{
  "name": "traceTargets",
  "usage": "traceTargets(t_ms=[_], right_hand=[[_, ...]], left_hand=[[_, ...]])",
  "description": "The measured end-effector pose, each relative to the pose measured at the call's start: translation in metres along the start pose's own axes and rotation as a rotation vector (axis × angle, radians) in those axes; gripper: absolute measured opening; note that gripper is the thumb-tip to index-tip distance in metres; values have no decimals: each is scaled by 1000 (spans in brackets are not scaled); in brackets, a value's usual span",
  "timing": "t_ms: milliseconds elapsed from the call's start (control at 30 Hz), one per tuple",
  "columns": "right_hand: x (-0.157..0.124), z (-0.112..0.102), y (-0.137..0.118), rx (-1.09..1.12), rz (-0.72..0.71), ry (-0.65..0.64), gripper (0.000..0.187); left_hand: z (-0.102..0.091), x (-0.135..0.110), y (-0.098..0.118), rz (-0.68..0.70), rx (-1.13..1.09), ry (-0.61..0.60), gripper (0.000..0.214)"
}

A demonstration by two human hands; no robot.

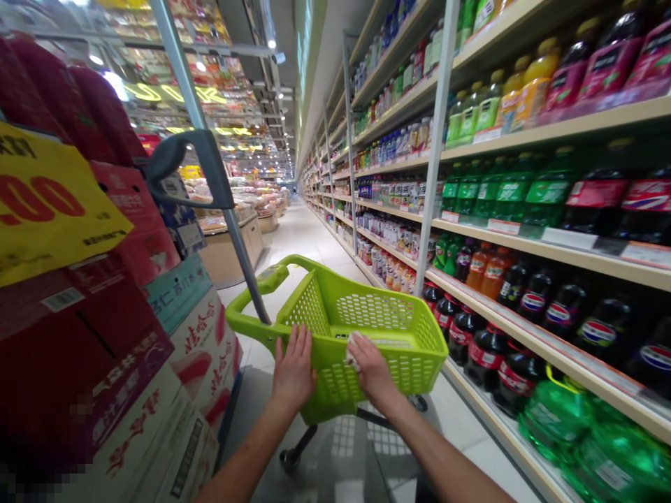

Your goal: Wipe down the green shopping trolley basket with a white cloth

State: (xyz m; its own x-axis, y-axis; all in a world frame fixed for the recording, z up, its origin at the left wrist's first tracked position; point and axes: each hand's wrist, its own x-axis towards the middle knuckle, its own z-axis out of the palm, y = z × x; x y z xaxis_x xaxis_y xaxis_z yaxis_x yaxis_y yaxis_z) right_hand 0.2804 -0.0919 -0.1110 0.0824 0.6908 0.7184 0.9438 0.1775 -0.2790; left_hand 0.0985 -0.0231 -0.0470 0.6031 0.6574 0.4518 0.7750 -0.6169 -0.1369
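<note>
A lime-green plastic shopping cart [367, 307] stands across the aisle in front of me, with perforated basket walls and grey legs on wheels. My left hand [294, 367] lies on the near side of the basket, its fingers stretched over the rim near the handle end. Farther right along the same rim, my right hand [373, 367] is closed on a white crumpled cloth [354, 349], which touches the rim. The basket holds nothing that I can see. A grey pole with a grey looped handle [214, 171] rises at the cart's left end.
Shelves [524, 255] full of drink bottles run along the right side, close to the cart. Stacked drink cartons [120, 335] with a yellow price sign [52, 202] crowd the left. The tiled floor [298, 227] stretches ahead past display counters [241, 241].
</note>
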Motion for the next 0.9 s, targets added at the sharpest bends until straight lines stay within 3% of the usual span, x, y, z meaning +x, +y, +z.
traceTargets(t_ms=[67,133,233,300,367,433,600,667,800,900], right_hand=[[9,9,-10,0,-34,-21,54],[4,3,0,-18,-49,-24,54],[-30,-32,50,-86,-27,7,55],[-55,-58,87,-176,80,64,52],[-69,-72,106,-257,193,111,49],[-67,-67,102,-283,227,145,49],[-43,-38,63,-149,30,64,60],[-51,-49,76,-149,35,42,59],[-81,-81,121,-259,254,146,55],[-75,-72,114,-237,264,191,57]], left_hand=[[-1,1,3,3,4,-13,67],[-1,1,3,0,9,-23,67],[-1,0,3,-14,1,-30,68],[-1,0,4,-23,-8,-30,68],[0,0,6,-32,-12,-23,69],[1,0,9,-41,-12,-17,69],[1,1,10,-40,-8,-11,69],[2,1,9,-36,-6,-11,69],[4,0,11,-34,-5,3,69],[4,0,14,-40,-5,14,69]])
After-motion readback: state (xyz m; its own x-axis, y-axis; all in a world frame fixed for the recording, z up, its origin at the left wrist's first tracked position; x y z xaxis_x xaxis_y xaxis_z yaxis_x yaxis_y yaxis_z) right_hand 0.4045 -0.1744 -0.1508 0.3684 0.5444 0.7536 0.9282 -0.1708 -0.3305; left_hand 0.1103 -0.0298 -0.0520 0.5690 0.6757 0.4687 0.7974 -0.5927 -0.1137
